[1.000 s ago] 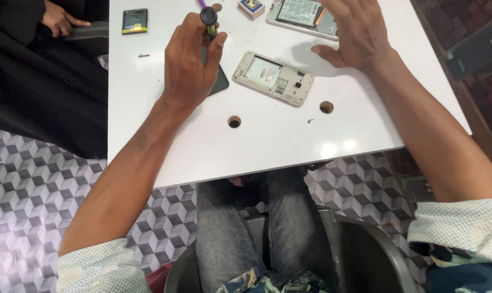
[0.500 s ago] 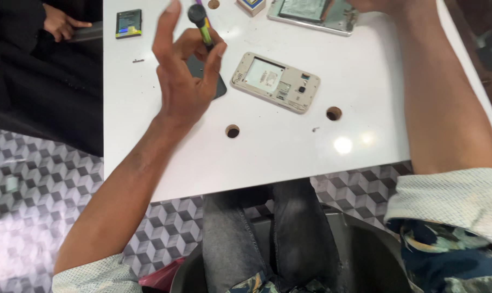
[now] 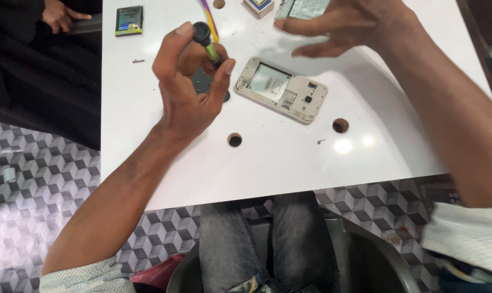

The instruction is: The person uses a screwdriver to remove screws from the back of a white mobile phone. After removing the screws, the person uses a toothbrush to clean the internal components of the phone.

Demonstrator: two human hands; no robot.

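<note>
White, glossy laminate makes up the counter, its smooth face pierced by round holes and catching two bright glints near the right-hand hole. Above it the left hand is raised, its fingers clamped around a slim screwdriver with a black, rounded cap and a yellow-green shaft — the tip is hidden behind the thumb, so where it ends cannot be made out. Just beside that hand, lying flat on the counter, is an opened phone: a cream-coloured, round-cornered shell with its back removed, showing a pale rectangular bay and small dark parts at one end. A dark flat piece lies under the left hand, mostly covered. The right hand hovers above the counter's far side with its fingers spread apart and empty, slightly blurred; its forearm crosses the counter's right edge. Beneath that hand a silvery panel is cut off by the frame, as is a small square block near it. A purple-and-yellow stick lies near the top edge, and a dark rectangular battery sits well apart at the far left corner. Bare counter lies open between the phone and the near edge (only a tiny dark speck rests there). Another person's hand shows at the upper left, off the counter. Grey cube-patterned floor lies below.
</note>
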